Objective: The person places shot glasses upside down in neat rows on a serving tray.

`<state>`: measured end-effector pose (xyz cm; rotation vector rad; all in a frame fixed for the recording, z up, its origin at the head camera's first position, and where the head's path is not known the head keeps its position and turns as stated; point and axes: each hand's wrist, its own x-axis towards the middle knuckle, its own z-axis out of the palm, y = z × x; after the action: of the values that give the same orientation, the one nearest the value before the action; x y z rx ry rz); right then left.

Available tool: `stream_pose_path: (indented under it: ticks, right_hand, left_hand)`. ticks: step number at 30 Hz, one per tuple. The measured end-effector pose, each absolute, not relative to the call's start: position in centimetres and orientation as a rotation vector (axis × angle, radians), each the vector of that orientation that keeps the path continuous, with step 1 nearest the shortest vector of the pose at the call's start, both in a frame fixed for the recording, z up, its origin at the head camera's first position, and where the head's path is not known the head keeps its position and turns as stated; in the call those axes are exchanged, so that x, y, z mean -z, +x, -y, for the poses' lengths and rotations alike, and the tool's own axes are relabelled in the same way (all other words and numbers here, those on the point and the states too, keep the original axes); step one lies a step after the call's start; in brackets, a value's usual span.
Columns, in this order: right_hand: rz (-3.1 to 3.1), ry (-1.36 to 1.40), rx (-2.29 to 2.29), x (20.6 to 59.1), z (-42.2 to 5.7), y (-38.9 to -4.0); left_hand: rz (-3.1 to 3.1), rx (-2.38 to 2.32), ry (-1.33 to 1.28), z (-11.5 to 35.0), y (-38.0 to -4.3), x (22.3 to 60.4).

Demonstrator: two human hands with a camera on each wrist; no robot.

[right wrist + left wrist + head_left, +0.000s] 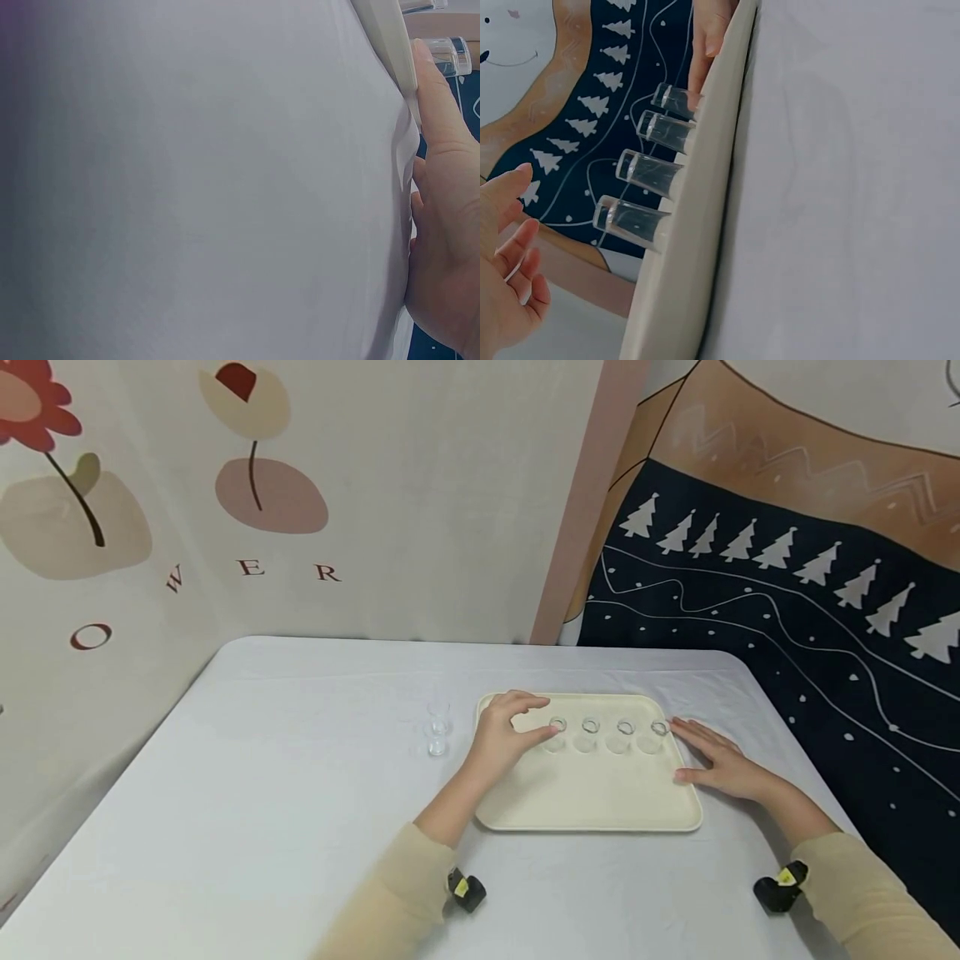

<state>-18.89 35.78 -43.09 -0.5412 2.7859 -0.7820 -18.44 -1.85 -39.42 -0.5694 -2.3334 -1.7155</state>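
Observation:
Several small clear glasses [590, 735] stand in a row along the far half of a cream tray [585, 793]. My left hand [501, 731] hovers over the tray's left side, thumb and forefinger spread near the leftmost glass [634, 223]. In the left wrist view a gap shows between those fingers and the glass. At the tray's right edge rests my right hand [716, 764], fingers extended and thumb apart. Its fingertips lie close to the rightmost glass [650, 739]. In the right wrist view, that hand lies along the tray's rim [397, 52].
More small clear glasses [437, 739] stand left of the tray on the white tablecloth [300, 793]. Behind the table hang a cream cloth [420, 510] with flower prints and a dark cloth [712, 585] with white trees. Each sleeve has a small black device [467, 891] at the wrist.

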Motion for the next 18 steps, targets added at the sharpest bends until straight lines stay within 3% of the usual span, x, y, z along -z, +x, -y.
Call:
stream_pose_path:
  ticks: [18]
  right_hand:
    - [-2.784, -0.531, 0.777, 42.9, -35.6, -18.8]
  left_hand:
    - [2.270, 1.553, -0.591, 8.4, -16.4, 37.9]
